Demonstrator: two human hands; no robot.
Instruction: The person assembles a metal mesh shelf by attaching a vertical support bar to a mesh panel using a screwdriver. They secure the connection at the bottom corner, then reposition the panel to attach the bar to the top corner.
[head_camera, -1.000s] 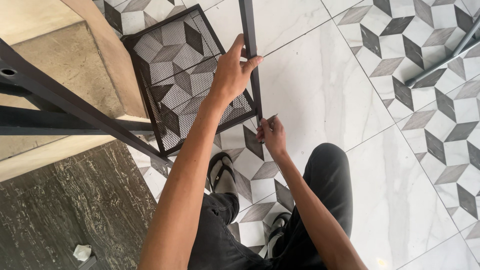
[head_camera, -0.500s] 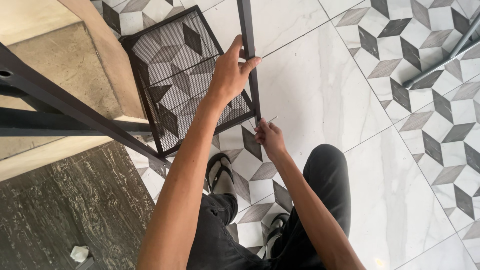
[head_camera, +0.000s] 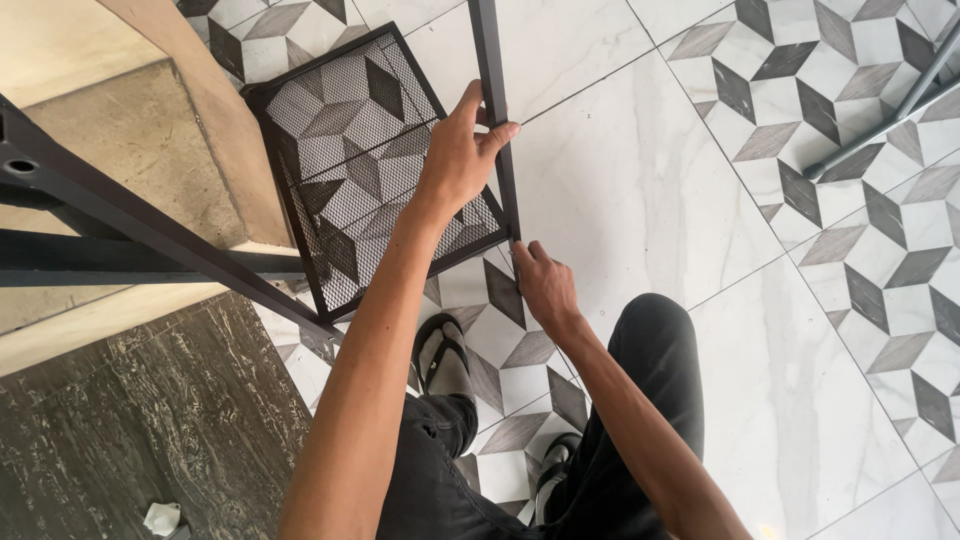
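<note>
While I crouch over the tiled floor (head_camera: 640, 200), with its white marble slabs and grey-and-black cube pattern, a tan block (head_camera: 110, 140) fills the upper left and a dark stone slab (head_camera: 120, 430) the lower left. Across them run heavy black bars (head_camera: 150, 225), slanting from the left edge down toward my knees.

Next in size is the mesh panel (head_camera: 370, 165), a square of black expanded metal in a thin black frame. It is tipped on the floor so one corner points toward me, and the tiles show through it. Along its right side stands the black tube (head_camera: 495, 110), slim and square in section. Its long axis runs nearly straight away from me, from the panel's near right corner up past the top edge of view.

My left arm is stretched out long, and my left hand (head_camera: 460, 160) is wrapped around the tube partway up, thumb on the right face, fingers curled behind. My right arm is bent past my black trouser leg, and my right hand (head_camera: 545, 285) sits at the tube's lower end, fingertips pinched together at the joint with the panel. Whether they grip something small there, I cannot tell.

A crumpled white scrap (head_camera: 162, 518) lies on the slab.
</note>
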